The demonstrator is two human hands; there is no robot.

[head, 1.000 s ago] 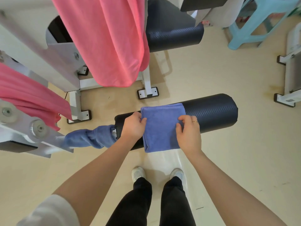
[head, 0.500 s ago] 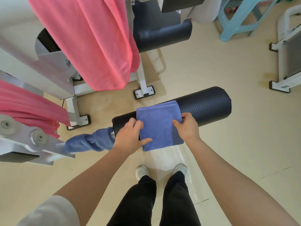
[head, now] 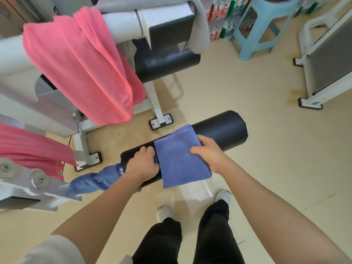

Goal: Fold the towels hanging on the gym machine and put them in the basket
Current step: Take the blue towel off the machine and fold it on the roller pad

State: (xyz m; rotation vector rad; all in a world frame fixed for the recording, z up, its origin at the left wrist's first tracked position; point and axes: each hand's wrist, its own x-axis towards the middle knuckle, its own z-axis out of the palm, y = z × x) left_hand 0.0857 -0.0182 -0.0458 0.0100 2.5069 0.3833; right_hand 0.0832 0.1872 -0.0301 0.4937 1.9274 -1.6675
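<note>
A folded blue towel (head: 181,157) lies over the black padded roller (head: 222,130) of the gym machine. My left hand (head: 143,162) grips the towel's left edge, fingers curled against the roller. My right hand (head: 208,151) holds its right edge, thumb on top. A second blue towel (head: 95,181) hangs bunched at the roller's left end. A pink towel (head: 80,65) drapes over the white bar above, another pink towel (head: 32,149) hangs at the left, and a grey towel (head: 198,25) hangs over the top pad. No basket is in view.
The white machine frame (head: 82,130) stands on feet on the beige floor. A second black roller (head: 167,63) sits higher up. A light blue plastic stool (head: 266,25) is at the back right, another machine (head: 323,63) at the right edge. My shoes (head: 163,213) are below.
The folded blue towel has tilted and slid a little toward its right end. My right hand moved further over its right edge; my left hand shifted onto the left edge. The view tipped upward.
</note>
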